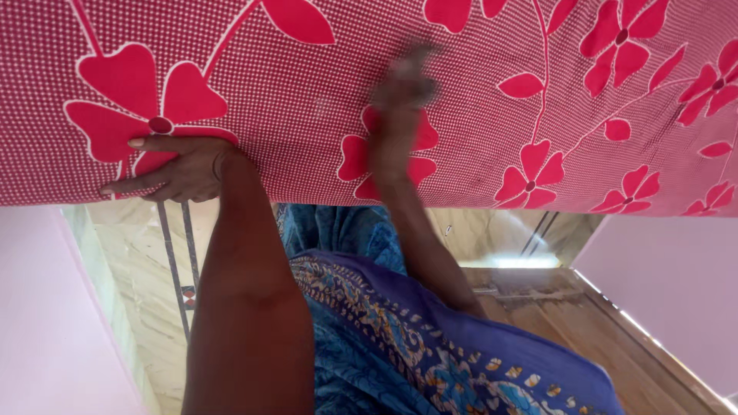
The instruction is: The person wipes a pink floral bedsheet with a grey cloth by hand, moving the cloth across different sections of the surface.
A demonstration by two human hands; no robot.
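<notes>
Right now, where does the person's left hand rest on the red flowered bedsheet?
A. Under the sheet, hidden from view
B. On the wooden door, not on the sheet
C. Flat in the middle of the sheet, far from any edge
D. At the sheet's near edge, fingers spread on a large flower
D: the left hand lies at the near edge of the red flowered bedsheet, its fingers spread over a large flower print; the right hand is blurred further in.
</notes>
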